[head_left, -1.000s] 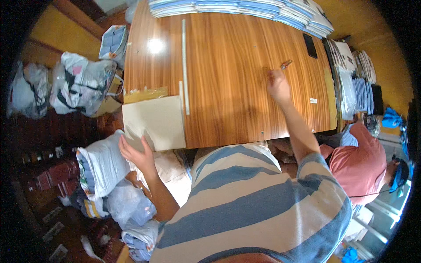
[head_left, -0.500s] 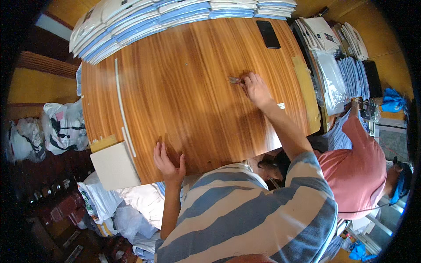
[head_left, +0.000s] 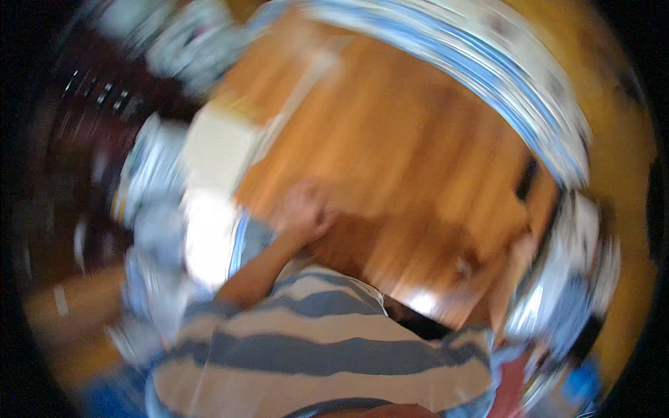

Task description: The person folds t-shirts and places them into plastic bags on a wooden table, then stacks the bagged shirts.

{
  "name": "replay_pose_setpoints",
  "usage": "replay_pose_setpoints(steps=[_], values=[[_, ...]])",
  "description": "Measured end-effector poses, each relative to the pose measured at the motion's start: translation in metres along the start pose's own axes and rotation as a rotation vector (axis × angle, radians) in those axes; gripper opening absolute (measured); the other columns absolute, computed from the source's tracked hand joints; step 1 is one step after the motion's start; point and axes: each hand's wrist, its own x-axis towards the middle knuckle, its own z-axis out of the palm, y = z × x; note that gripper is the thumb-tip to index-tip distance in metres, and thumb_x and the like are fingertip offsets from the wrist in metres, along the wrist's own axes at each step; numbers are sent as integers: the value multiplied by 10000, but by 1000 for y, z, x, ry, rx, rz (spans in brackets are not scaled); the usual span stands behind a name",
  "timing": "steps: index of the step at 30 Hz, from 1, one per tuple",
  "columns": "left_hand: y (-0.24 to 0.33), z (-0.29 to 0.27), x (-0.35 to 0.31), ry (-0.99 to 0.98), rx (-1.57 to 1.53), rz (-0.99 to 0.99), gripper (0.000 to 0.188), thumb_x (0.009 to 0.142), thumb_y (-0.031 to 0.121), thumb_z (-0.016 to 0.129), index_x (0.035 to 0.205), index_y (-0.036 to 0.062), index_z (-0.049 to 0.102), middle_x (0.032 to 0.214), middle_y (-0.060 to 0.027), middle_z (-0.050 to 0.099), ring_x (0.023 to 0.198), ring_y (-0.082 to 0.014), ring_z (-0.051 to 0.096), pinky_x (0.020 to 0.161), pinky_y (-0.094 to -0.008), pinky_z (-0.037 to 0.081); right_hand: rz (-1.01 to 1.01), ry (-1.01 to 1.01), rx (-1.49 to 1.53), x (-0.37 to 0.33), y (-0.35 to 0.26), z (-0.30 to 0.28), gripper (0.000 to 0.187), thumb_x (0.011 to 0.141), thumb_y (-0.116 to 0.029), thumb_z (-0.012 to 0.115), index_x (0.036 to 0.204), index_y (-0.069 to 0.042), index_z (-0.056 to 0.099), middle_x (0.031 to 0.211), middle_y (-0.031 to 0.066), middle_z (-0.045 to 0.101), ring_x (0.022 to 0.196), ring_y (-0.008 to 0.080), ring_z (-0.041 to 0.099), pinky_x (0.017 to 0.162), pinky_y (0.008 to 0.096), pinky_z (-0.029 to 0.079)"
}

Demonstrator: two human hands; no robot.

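Observation:
The picture is smeared by motion. My left hand is at the near edge of the wood-grain table, left of my body, its thumb apart from the blurred fingers and nothing visible in it. Over at the right edge of the tabletop is my right hand, its fingers too blurred to read. A small metallic tool lies on the table, left of that hand and apart from it; its exact kind cannot be made out. The black phone rests farther back, near the right edge.
Stacked packaged white and blue garments line the far edge. More packages stand beyond the right side. A pale board juts out at the left corner, near a white strip. Bagged goods fill the left side.
The whole view has swung round, so the table appears turned clockwise. My right hand, earlier at the small tool, is now apart from it, toward the table's right edge.

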Motion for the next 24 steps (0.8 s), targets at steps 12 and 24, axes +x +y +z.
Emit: replay_pose_setpoints(steps=[12, 24], values=[[-34, -26, -103, 23, -878, -17, 289, 960, 237, 721, 1200, 78, 693, 1182, -145, 706, 1139, -317, 674, 984, -461, 550, -243, 42, 1004, -66, -332, -38, 333, 1103, -223, 529, 1345, -1, 584, 1316, 171, 640, 1184, 305, 617, 1014, 457, 528], [-126, -95, -561, 179, -737, -1119, 306, 961, 171, 721, 1226, 21, 692, 1089, -124, 758, 931, -229, 741, 808, -344, 580, -463, -856, 1398, -229, -813, 286, 259, 946, -194, 702, 1097, 16, 717, 1024, 151, 751, 947, 273, 704, 870, 382, 554]])
